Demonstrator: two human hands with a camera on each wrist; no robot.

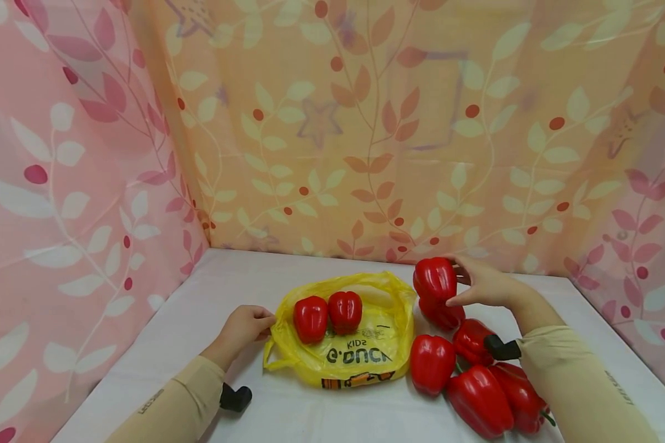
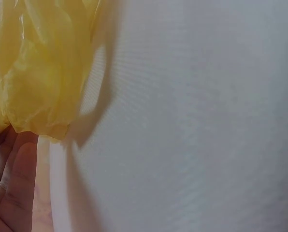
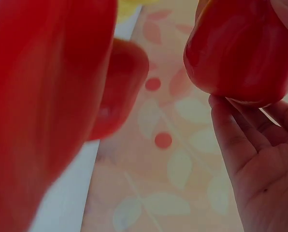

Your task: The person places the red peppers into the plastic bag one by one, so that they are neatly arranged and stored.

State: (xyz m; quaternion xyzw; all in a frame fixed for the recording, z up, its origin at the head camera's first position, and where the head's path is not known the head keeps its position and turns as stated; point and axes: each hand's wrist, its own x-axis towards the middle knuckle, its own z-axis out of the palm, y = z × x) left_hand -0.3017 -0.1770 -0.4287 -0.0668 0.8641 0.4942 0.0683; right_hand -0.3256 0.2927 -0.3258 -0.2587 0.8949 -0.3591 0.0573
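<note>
A yellow plastic bag (image 1: 360,363) with printed lettering lies with its mouth spread wide, and two red bell peppers (image 1: 311,320) rest inside it. My left hand (image 1: 242,332) pinches the bag's left rim; in the left wrist view the fingers (image 2: 18,179) meet the yellow film (image 2: 42,72). Right of the bag, my right hand (image 1: 484,283) grips a red bell pepper (image 1: 435,279) between thumb and fingers, above another pepper (image 1: 442,312). The right wrist view shows the gripped pepper (image 3: 240,53) in the fingertips, its top partly out of frame.
Several more red bell peppers (image 1: 432,364) lie in a group right of the bag, beneath the right forearm. One has a green stem (image 1: 547,418). Everything lies on a white tabletop (image 1: 172,344), with patterned curtains (image 1: 366,154) behind and at both sides.
</note>
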